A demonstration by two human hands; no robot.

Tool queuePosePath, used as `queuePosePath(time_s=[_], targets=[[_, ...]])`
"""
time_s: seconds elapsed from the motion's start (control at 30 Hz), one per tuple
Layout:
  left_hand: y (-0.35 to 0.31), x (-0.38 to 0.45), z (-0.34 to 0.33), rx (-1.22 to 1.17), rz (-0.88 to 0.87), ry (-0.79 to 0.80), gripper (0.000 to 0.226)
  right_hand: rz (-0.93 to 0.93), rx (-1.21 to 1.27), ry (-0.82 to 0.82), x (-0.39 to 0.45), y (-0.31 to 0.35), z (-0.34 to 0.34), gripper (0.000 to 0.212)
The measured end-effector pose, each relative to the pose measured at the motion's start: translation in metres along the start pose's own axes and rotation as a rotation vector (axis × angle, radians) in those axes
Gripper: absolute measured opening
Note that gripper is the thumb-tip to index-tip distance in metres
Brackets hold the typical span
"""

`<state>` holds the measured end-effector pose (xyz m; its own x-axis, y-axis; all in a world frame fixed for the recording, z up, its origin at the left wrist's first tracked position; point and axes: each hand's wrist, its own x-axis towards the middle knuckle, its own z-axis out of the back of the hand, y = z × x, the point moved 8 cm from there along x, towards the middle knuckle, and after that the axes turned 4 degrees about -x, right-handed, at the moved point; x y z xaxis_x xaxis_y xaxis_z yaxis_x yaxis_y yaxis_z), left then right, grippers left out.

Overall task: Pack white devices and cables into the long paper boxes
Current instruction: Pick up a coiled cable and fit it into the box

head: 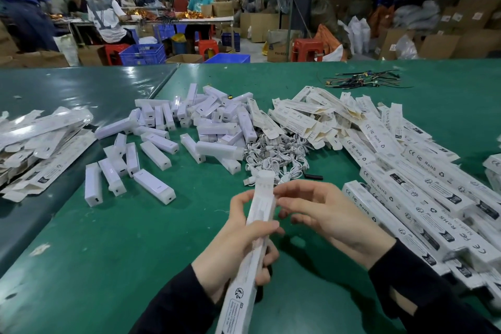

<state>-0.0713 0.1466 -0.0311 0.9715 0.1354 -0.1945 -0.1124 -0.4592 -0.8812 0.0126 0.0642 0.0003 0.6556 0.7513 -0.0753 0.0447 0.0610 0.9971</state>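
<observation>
Item in hand: one long paper box (253, 238), held over the green desk (130, 238) at 6 o'clock of the view, tilted with its open far end toward 12 o'clock. End flap (265, 180) stands up, not tucked. Contents cannot be seen from here.

Left hand (238, 241): grip wrapped round the box at mid-length, thumb across its top face.

Right hand (322, 211): grip slack, fingers loosely bent, holding nothing; fingertips (282, 192) just beside the box's open end, touching or nearly so, cannot tell which.

Stock, filled or assembled: a row of printed boxes (423, 198) stacked at 3 to 4 o'clock, touching one another. Judged to be finished units.

Stock, unpacked:
- white devices (206, 127), a large loose heap at 11 to 12 o'clock, more scattered toward 9 o'clock.
- white cables (276, 154), a tangled pile at 12 o'clock, just beyond the held box.
- flat unfolded boxes (311, 114) at 1 o'clock; a further pile (40, 141) at 9 o'clock.

Status, as judged: part way. One box near closing; many devices and cables left.
</observation>
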Motion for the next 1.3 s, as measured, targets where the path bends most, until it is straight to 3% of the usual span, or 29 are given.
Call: queuePosePath(time_s=[0.07,0.13,0.2,0.33,0.4,0.57,0.73,0.9,1.07,1.3], targets=[[-0.003,0.002,0.003,-0.057,-0.029,-0.039,0.062,0.035,0.02,-0.006,-0.001,0.003,-0.003,0.022],[-0.005,0.0,-0.001,-0.061,-0.056,-0.007,0.039,0.057,0.015,-0.001,-0.002,0.004,-0.009,0.032],[-0.007,-0.003,-0.005,0.011,-0.099,0.02,0.031,0.078,-0.031,-0.009,-0.003,0.003,-0.012,0.028],[-0.016,-0.006,-0.003,0.168,-0.248,-0.045,0.046,0.11,-0.034,-0.052,-0.001,0.005,-0.007,0.024],[-0.02,-0.008,-0.005,0.189,-0.296,-0.036,0.048,0.109,0.088,-0.083,0.0,0.005,-0.002,0.03],[-0.021,-0.012,-0.008,0.222,-0.298,0.04,0.065,-0.013,0.334,-0.04,0.001,-0.003,-0.003,0.014],[-0.028,-0.015,-0.003,0.443,-0.404,-0.096,0.063,-0.022,0.318,-0.046,0.001,0.0,-0.007,0.014],[-0.03,-0.01,-0.007,0.371,-0.364,-0.069,0.044,-0.049,0.397,-0.112,0.004,-0.005,0.002,0.02],[-0.024,-0.012,-0.015,0.278,-0.257,0.074,0.061,-0.051,0.435,0.065,0.002,0.002,-0.009,0.04],[-0.024,-0.011,-0.009,0.348,-0.308,-0.017,0.051,-0.126,0.421,0.055,0.002,-0.006,-0.012,0.041]])
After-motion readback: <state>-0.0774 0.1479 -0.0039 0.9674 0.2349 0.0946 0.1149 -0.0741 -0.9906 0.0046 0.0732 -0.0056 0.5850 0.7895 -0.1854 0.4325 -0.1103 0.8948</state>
